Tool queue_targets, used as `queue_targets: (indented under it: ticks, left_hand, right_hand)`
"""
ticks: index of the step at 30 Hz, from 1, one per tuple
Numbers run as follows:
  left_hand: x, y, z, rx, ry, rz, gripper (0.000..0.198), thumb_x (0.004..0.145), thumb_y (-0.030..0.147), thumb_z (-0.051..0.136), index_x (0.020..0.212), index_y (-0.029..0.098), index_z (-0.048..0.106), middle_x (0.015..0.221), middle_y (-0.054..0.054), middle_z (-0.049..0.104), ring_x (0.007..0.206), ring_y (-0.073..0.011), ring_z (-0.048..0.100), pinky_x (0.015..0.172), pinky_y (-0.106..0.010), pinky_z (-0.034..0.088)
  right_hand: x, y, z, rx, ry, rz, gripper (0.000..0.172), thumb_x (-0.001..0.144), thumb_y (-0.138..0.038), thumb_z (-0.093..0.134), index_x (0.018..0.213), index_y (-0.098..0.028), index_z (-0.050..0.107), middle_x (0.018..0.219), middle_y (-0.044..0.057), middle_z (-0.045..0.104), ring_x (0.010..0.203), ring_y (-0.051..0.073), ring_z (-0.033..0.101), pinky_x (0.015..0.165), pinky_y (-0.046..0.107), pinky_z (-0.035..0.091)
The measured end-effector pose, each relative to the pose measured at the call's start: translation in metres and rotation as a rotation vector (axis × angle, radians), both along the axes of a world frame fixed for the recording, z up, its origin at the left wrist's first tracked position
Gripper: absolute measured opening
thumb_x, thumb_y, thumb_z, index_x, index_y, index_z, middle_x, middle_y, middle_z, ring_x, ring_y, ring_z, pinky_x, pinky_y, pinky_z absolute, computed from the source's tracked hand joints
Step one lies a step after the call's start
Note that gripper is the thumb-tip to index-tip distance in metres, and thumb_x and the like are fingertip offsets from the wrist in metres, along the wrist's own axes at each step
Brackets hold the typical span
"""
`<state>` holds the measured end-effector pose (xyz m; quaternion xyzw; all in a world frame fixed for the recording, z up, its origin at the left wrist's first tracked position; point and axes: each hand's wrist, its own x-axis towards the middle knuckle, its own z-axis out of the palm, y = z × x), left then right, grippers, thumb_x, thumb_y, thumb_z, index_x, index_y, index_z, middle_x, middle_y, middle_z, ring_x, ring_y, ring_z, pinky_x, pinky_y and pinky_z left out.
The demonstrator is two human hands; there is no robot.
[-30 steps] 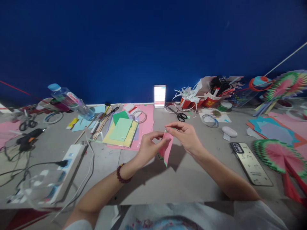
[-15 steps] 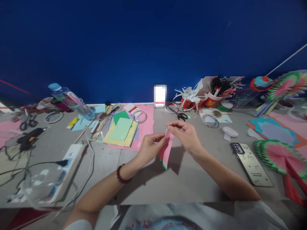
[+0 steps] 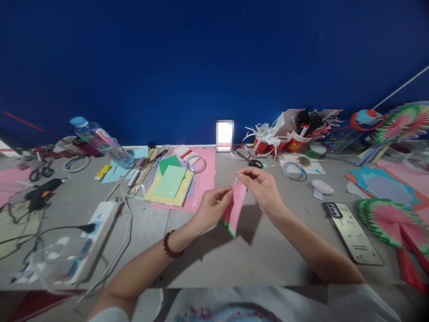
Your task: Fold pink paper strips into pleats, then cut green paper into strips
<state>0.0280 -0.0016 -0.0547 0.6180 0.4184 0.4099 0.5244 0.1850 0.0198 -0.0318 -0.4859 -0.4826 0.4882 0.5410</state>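
Between my two hands, above the middle of the table, hangs a strip of pink folded paper (image 3: 237,206) with green edges. My left hand (image 3: 214,203) pinches its left side between thumb and fingers. At the top corner, my right hand (image 3: 259,185) grips the paper with thumb and fingertips. More folds show behind the front panel, partly hidden by my left hand. Beyond my right hand lie black-handled scissors (image 3: 255,163). Past my left hand is a stack of coloured paper (image 3: 169,181) on a pink sheet.
A power strip (image 3: 95,239) with cables lies left, near a glue gun (image 3: 43,193) and a water bottle (image 3: 103,142). At right are a phone (image 3: 353,235), a white mouse-like object (image 3: 322,187) and a pink-green paper fan (image 3: 392,221). Red cups (image 3: 296,142) stand at the back.
My right hand and the top of the folded paper have shifted slightly to the right. The pink panel appears spread a little wider; both hands keep their grip.
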Motion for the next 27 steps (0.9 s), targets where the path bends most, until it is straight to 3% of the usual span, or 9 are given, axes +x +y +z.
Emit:
queue_targets:
  ticks: [5,10,14,21,24,27]
  left_hand:
    - [0.004,-0.004,0.001,-0.050,-0.034,-0.025,0.036,0.085,0.042,0.060,0.105,0.014,0.071,0.082,-0.007,0.072,0.069,-0.0166,0.064,0.049,-0.021,0.046]
    - [0.007,-0.006,0.000,-0.086,-0.054,0.001,0.040,0.074,0.034,0.073,0.108,0.013,0.069,0.098,-0.011,0.074,0.083,-0.0209,0.068,0.068,-0.027,0.054]
    - [0.010,-0.007,-0.005,-0.185,-0.057,0.030,0.035,0.074,0.037,0.073,0.095,0.010,0.070,0.086,-0.010,0.074,0.072,-0.0182,0.067,0.064,-0.026,0.052]
    - [0.009,-0.009,-0.002,-0.165,-0.017,-0.052,0.037,0.083,0.047,0.062,0.085,0.011,0.070,0.079,-0.009,0.072,0.067,-0.0157,0.063,0.057,-0.024,0.048]
    - [0.005,-0.009,-0.001,-0.149,-0.058,-0.090,0.043,0.088,0.049,0.055,0.109,0.012,0.065,0.089,-0.010,0.071,0.075,-0.0177,0.066,0.065,-0.027,0.051]
    - [-0.001,-0.007,-0.002,0.007,-0.073,-0.109,0.069,0.080,0.050,0.065,0.138,0.020,0.042,0.118,-0.014,0.064,0.100,-0.0246,0.065,0.084,-0.036,0.052]
  right_hand:
    - [0.007,0.002,0.000,0.091,-0.029,-0.053,0.021,0.073,-0.039,0.072,0.084,-0.021,0.069,0.082,0.002,0.068,0.070,0.014,0.058,0.061,0.026,0.047]
    - [0.007,0.002,-0.002,0.119,-0.008,-0.064,0.018,0.075,-0.037,0.071,0.084,-0.021,0.069,0.083,0.002,0.068,0.074,0.014,0.058,0.063,0.026,0.047]
    - [0.007,0.003,-0.003,0.121,0.010,-0.076,0.018,0.075,-0.036,0.071,0.084,-0.021,0.069,0.082,0.002,0.067,0.072,0.013,0.057,0.060,0.025,0.046]
    - [0.008,0.008,-0.004,0.104,0.036,-0.086,0.020,0.072,-0.037,0.073,0.082,-0.020,0.069,0.080,0.001,0.066,0.068,0.012,0.056,0.057,0.024,0.045]
    - [0.011,0.012,-0.004,0.101,0.081,-0.101,0.021,0.071,-0.037,0.074,0.081,-0.020,0.068,0.076,-0.001,0.064,0.064,0.010,0.054,0.055,0.023,0.044]
    - [0.017,0.019,-0.003,0.069,0.174,-0.145,0.023,0.068,-0.037,0.076,0.081,-0.020,0.067,0.072,-0.003,0.061,0.059,0.008,0.052,0.054,0.021,0.044]
